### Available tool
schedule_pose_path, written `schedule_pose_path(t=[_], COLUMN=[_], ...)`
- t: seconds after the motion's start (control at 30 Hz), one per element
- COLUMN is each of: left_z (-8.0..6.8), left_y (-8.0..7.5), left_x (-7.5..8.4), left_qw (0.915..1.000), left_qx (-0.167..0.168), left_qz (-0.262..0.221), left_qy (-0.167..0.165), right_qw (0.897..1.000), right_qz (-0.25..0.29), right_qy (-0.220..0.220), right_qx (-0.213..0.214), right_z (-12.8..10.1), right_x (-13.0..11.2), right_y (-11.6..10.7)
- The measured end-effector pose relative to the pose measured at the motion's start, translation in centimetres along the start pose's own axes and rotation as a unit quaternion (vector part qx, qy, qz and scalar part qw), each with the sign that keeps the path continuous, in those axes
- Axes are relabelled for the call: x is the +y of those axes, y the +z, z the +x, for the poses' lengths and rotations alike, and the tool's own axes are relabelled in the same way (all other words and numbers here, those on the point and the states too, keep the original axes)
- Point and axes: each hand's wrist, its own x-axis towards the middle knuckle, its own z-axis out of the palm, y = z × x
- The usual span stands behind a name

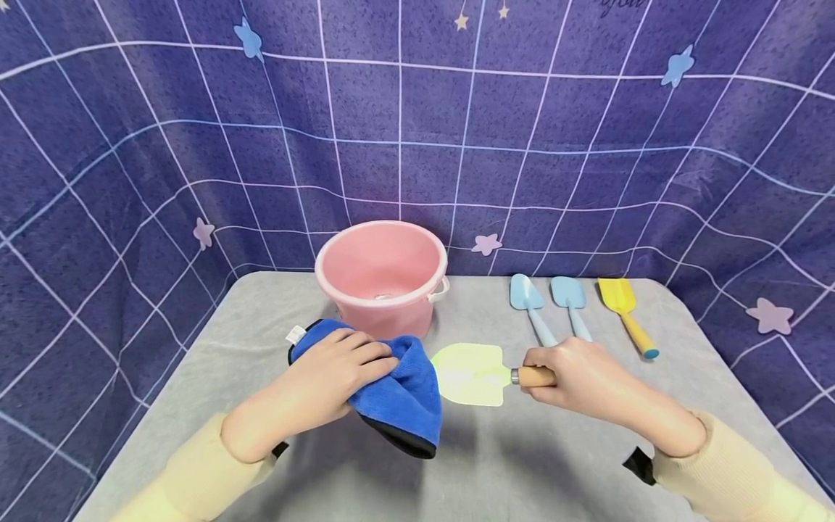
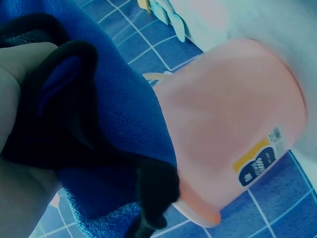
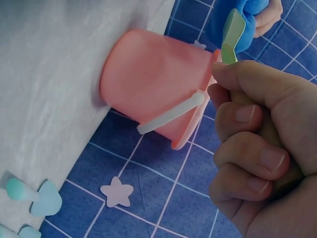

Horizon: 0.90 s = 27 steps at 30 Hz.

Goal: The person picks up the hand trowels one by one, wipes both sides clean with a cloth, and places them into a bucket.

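My right hand (image 1: pixel 574 373) grips the wooden handle (image 1: pixel 536 376) of a pale yellow-green toy shovel (image 1: pixel 471 373), its blade pointing left. The curled fingers around that handle show in the right wrist view. My left hand (image 1: pixel 342 366) holds a blue cloth (image 1: pixel 401 391) with black edging and a white tag, bunched under the fingers. The cloth's right side meets the tip of the shovel blade. Just behind the cloth stands a pink bucket (image 1: pixel 385 315) with a white handle; in the left wrist view the cloth (image 2: pixel 129 104) overlaps the bucket (image 2: pixel 233 124) and its label.
At the back right of the grey table (image 1: pixel 261 304) lie two light-blue shovels (image 1: pixel 525 292) (image 1: pixel 569 293) and a yellow shovel (image 1: pixel 617 295). A dark blue curtain (image 1: pixel 417 174) with grid lines and stars hangs behind the table.
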Motion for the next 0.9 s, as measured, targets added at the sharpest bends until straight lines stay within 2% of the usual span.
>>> schedule_pose_path(t=[0.4, 0.67, 0.9], left_z=[-2.1, -3.6, -4.2], left_y=[1.8, 3.4, 3.5], left_x=[-0.6, -0.9, -1.5], left_qw=[0.9983, 0.9933, 0.9883], left_qx=[0.002, 0.0, 0.022], left_qz=[-0.033, -0.055, -0.074], left_qy=[-0.048, -0.101, -0.132], right_qw=[1.0, 1.0, 1.0], right_qz=[-0.002, 0.004, 0.003], right_qy=[0.01, -0.001, 0.018], right_qx=[-0.006, 0.002, -0.015], right_z=[-0.2, -0.1, 0.1], right_x=[0.0, 0.2, 0.3], right_y=[-0.2, 0.0, 0.1])
